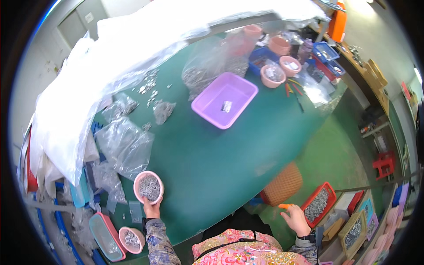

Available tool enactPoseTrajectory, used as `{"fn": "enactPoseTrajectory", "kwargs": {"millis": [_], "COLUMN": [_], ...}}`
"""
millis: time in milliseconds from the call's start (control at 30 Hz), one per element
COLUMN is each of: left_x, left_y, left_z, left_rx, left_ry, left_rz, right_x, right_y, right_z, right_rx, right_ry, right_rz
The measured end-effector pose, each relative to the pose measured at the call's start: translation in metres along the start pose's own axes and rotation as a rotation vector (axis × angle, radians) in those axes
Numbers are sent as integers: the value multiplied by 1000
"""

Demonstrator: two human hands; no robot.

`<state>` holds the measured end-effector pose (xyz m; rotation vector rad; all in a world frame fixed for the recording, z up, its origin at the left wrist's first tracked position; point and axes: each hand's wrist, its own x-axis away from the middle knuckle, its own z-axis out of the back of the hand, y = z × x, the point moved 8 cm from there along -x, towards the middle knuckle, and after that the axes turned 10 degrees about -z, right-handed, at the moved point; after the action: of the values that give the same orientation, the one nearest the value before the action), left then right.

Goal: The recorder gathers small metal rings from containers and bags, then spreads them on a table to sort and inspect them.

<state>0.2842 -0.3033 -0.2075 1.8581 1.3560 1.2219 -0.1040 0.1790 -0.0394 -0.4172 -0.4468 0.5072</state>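
Note:
At the near left of the green table, my left hand [152, 209] grips the near rim of a round pink bowl [161, 185]. Small grey metal rings [149, 188] fill much of that bowl. Off the table's near edge, my right hand [297, 221] hangs with its fingers apart. Something orange [285, 206] covers or sits at one of its fingertips; it looks like a finger cot. Beside this hand, below table height, is a red tray [330, 201] heaped with small metal parts. A purple basin [204, 115] with one small silvery packet inside stands farther off.
Clear plastic bags [126, 145] lie along the table's left side. Another pink bowl [140, 236] and a pink-rimmed container [93, 229] sit at the near left. Pliers [289, 90] and several pink bowls occupy the far right. A brown woven seat [285, 183] stands at the near edge.

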Motion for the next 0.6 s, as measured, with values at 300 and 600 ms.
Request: {"fn": "enactPoseTrajectory", "kwargs": {"millis": [300,600], "left_x": [72,99], "left_y": [39,-79], "left_z": [3,-251], "left_rx": [-478,-382], "left_ry": [523,-527], "left_rz": [-322,158], "right_x": [-44,-47], "right_y": [-48,-35], "right_z": [-14,-24], "right_rx": [16,155], "right_ry": [-113,-175], "right_rz": [110,104]}}
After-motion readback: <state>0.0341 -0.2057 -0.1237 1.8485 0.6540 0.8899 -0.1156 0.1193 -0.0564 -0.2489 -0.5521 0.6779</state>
